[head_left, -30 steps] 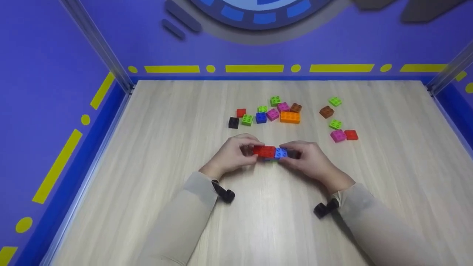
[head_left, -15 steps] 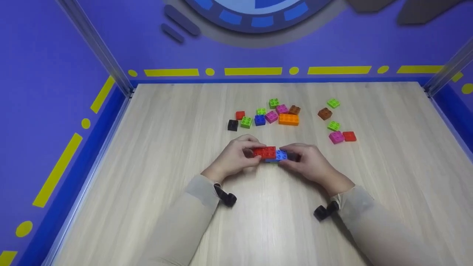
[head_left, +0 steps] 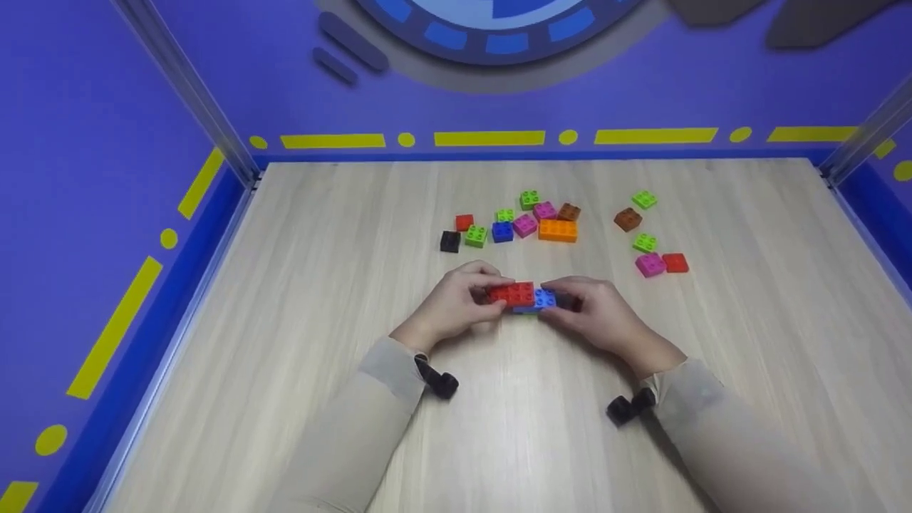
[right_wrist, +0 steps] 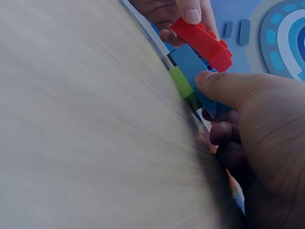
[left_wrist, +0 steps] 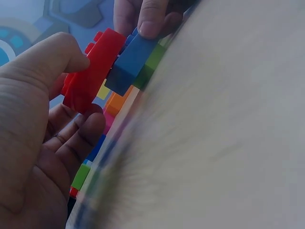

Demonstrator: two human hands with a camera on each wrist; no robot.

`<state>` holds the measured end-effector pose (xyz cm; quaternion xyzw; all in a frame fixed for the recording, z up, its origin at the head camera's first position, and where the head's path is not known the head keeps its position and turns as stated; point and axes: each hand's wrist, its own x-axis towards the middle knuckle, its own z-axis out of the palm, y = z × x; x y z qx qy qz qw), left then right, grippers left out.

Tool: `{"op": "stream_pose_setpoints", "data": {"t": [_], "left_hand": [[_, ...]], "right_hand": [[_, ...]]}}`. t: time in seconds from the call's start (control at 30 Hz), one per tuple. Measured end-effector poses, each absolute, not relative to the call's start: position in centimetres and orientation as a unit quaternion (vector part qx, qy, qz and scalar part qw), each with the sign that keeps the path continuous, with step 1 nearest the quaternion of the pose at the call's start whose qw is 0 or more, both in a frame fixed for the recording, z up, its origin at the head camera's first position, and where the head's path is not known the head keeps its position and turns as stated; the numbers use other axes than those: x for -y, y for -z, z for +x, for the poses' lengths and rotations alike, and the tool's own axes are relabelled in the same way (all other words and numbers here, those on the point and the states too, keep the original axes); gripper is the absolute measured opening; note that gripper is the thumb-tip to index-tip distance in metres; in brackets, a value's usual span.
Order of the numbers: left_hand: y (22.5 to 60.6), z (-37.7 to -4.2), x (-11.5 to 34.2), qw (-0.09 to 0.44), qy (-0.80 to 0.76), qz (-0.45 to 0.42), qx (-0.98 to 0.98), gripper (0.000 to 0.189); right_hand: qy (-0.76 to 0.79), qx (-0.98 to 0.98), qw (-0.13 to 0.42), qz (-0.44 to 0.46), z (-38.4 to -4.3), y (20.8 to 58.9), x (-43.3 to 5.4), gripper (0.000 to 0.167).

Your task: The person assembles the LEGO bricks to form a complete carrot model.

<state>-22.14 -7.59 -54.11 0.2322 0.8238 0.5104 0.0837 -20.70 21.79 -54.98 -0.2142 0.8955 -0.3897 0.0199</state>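
In the head view my left hand (head_left: 452, 306) pinches a long red brick (head_left: 514, 293) between thumb and fingers. My right hand (head_left: 600, 310) grips the right end of a long blue brick (head_left: 545, 298), whose studs show there. The red brick lies over the left part of the blue one, close above its studs and slightly angled to it in the right wrist view. Beneath the blue brick (left_wrist: 132, 62) sits a green brick (left_wrist: 151, 67), close over the table. The right thumb (right_wrist: 217, 86) presses the blue brick's side.
Behind the hands lies a loose group of small bricks, among them an orange brick (head_left: 558, 230), a dark blue brick (head_left: 502, 231) and a black brick (head_left: 450, 241). Further right are several more, including a pink brick (head_left: 650, 264). Blue panels (head_left: 499, 107) border the table (head_left: 499, 442).
The head view has shifted slightly. More of the blue brick's near side shows below the red brick than a second ago. Both hands keep their grips and have barely moved.
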Motion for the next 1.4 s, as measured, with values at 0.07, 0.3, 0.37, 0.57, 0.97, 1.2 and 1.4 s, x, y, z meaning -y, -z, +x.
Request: {"op": "stream_pose_setpoints", "data": {"t": [0.07,0.3,0.37,0.57,0.97,1.2,1.4], "left_hand": [[54.1,-22.2,7.7,0.083,-0.516,0.227,-0.822,0.041],[54.1,-22.2,7.7,0.095,-0.518,0.222,-0.82,0.041],[53.9,-22.3,7.7,0.095,-0.52,0.224,-0.818,0.041],[53.5,-22.7,7.5,0.097,-0.523,0.223,-0.817,0.042],[53.4,-23.3,7.4,0.092,-0.522,0.214,-0.82,0.043],[54.5,-22.3,7.6,0.108,-0.533,0.202,-0.814,0.043],[54.4,-21.6,7.3,0.102,-0.542,0.212,-0.807,0.041]], "right_hand": [[0.388,-0.897,0.023,-0.213,-20.9,54.9,-21.7,0.048],[0.391,-0.897,0.027,-0.207,-21.0,55.0,-21.8,0.048],[0.395,-0.895,0.022,-0.205,-21.1,54.9,-21.8,0.047],[0.401,-0.894,0.026,-0.2,-21.5,54.6,-21.9,0.047],[0.401,-0.895,0.034,-0.192,-22.2,54.3,-21.7,0.045],[0.401,-0.895,0.028,-0.193,-21.1,55.4,-21.7,0.046],[0.411,-0.892,0.024,-0.188,-20.6,55.2,-21.7,0.043]]}}
